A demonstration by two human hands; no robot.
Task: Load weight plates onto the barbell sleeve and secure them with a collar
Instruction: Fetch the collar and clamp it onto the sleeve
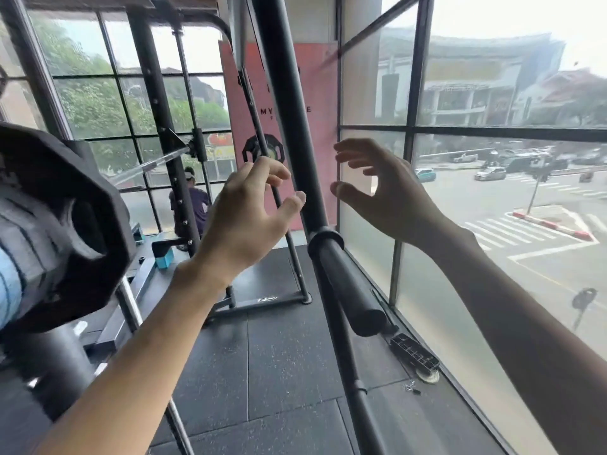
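Flanking the black upright bar (289, 126), your left hand (249, 215) and right hand (387, 195) hang with fingers spread and curled, gripping nothing. Below them the bare barbell sleeve (351, 284) angles toward the window, while a weight plate (75, 218) sits at far left.

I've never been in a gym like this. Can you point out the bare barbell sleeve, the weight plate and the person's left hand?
barbell sleeve (348, 280): head view, middle of the black cylinder.
weight plate (65, 192): head view, its dark angled face.
left hand (249, 218): head view, back of the hand.
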